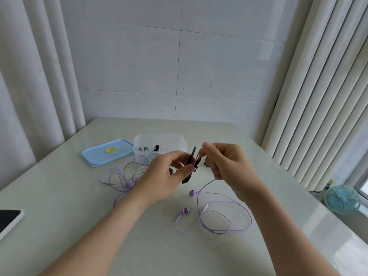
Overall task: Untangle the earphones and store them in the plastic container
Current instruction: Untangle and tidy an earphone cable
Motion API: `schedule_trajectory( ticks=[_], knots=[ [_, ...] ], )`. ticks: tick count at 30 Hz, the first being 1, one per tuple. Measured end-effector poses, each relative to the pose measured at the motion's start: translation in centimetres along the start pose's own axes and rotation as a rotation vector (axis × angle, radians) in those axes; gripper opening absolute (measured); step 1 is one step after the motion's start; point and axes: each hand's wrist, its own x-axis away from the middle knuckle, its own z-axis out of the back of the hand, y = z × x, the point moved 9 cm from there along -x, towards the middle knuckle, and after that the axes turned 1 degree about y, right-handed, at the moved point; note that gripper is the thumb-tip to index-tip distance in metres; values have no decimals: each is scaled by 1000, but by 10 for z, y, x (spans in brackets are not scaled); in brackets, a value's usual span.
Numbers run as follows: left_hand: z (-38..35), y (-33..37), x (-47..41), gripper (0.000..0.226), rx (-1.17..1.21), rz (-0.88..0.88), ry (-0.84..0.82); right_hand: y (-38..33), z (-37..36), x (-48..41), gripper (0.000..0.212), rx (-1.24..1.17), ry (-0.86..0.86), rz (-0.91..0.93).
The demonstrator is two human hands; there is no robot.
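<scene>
Head cam: both hands raised just in front of the plastic container [175,142], toward its R side. Right hand [225,162] pinches the cable of the purple earphones [186,211]. Left hand [165,176] pinches a dark strip [192,156] at the same spot; can't tell what it is. Cable drops from the R pinch to loose loops well in front of container, long axis front-back. Container is nearer the L hand. 2nd tangle [127,185] lies front-left of it.

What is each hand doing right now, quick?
Left hand: pinching a dark strip.
Right hand: gripping the purple earphone cable.
</scene>
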Motion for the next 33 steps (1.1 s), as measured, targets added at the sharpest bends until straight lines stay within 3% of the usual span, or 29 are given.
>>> schedule_trajectory(
  ticks=[8, 12, 19, 27, 30, 33],
  knots=[
    [-5, -1, 1, 16, -13, 15, -70, -1, 17, 0, 26, 195, 200, 81],
    [-4, 8, 1, 18, 231, 6, -33, 4, 27, -6, 24, 337, 268, 118],
    [14, 6, 0, 16, 438, 32, 156, 21, -7, -5, 30, 464, -86, 40],
    [19, -4, 3, 13, 523, 134, 267, 20, -26, 6, 29, 401, -315, -44],
    [24, -8, 2, 11, 384, 119, 292, 9, -30, 11, 27, 309, -347, -32],
    [22, -5, 1, 9, 232, 85, 237, -2, -22, 10, 31, 184, -271, 8]
  ],
)
